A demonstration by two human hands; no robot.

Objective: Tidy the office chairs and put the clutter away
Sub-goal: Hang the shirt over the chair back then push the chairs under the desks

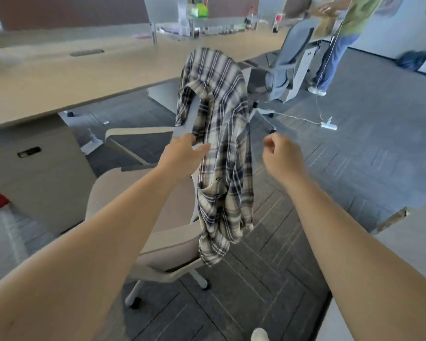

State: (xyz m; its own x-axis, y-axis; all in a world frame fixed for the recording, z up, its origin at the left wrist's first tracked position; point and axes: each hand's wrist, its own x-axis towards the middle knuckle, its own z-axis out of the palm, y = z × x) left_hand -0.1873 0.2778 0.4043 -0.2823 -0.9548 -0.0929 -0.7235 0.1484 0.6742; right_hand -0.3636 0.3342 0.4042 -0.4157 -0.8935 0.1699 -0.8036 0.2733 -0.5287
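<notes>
A plaid shirt (219, 134) in black, white and beige hangs draped over the backrest of a beige office chair (162, 242) in front of me. My left hand (182, 153) reaches to the shirt's left edge, fingers touching the fabric by the chair back; whether it grips is unclear. My right hand (280, 153) hovers just right of the shirt, fingers curled shut, apart from the cloth. A grey office chair (280, 70) stands further back at the desk's right end.
A long beige desk (84, 77) runs across the left and back, with a cabinet (35, 168) under it. Bottles (249, 19) and a green box (200, 9) sit at the far end. A person (342, 40) stands at back right. A white power strip (328, 125) and cable lie on the carpet.
</notes>
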